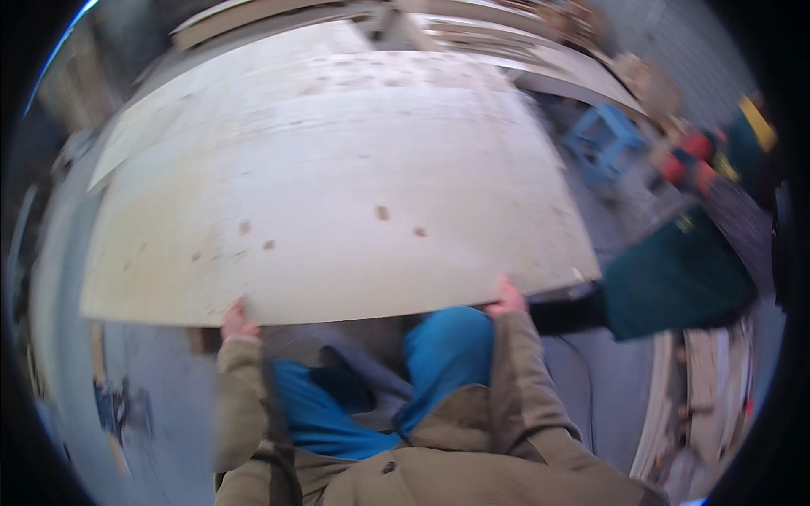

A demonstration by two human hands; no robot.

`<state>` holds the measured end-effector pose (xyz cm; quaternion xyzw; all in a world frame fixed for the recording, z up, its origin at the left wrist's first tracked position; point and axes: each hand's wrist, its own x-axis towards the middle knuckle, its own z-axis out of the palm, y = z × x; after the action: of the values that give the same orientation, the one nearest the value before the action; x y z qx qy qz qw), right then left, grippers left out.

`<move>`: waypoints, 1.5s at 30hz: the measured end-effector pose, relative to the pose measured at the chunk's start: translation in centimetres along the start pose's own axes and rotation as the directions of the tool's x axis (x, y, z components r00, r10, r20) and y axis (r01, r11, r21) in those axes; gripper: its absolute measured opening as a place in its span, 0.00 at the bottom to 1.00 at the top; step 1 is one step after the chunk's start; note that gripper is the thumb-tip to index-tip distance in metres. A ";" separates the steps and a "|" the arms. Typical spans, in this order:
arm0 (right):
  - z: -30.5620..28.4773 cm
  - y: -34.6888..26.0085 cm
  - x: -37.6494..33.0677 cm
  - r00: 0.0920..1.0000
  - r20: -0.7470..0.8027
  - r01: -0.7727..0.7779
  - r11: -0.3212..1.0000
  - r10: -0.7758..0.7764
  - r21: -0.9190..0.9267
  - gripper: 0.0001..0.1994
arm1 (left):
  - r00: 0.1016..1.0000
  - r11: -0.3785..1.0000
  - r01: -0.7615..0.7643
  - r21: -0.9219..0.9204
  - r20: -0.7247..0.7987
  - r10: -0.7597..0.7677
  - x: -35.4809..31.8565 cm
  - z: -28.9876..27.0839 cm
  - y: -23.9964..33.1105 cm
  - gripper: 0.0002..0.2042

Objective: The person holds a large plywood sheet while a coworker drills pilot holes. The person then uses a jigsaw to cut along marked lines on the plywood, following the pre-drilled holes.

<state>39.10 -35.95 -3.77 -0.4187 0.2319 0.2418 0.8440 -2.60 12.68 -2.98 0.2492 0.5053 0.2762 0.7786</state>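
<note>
One pale plywood sheet [337, 185] lies flat in front of the person, its long axis running left to right and its far edge over more boards [472, 34]. Left hand [236, 322] and right hand [509, 298] each clamp its near edge. One blue stool [603, 139] stands far right; a green bin [675, 274] sits at right.

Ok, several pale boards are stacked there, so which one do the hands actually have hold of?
The top plywood sheet, the big one with small brown knots. The left hand and right hand grip its near edge; the other boards lie beyond it, untouched.
</note>
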 end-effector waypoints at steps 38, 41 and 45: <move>13.0 8.8 -8.3 0.949 0.117 -0.296 0.955 0.293 0.013 0.17 | 0.992 0.993 -0.107 -0.045 -0.072 0.104 10.2 -15.8 13.0 0.25; 11.6 8.0 -8.0 0.925 0.171 -0.335 0.940 0.341 -0.063 0.14 | 0.990 0.984 -0.129 -0.125 -0.073 0.120 7.8 -15.8 11.3 0.26; 9.9 5.6 -7.5 0.889 0.196 -0.379 0.906 0.413 -0.189 0.15 | 0.995 0.999 -0.016 -0.038 0.100 0.020 5.5 -16.4 11.2 0.24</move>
<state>31.73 -26.45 2.73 -0.3920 0.1944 0.4726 0.7650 -17.96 26.31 -5.06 0.2526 0.4580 0.2797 0.8051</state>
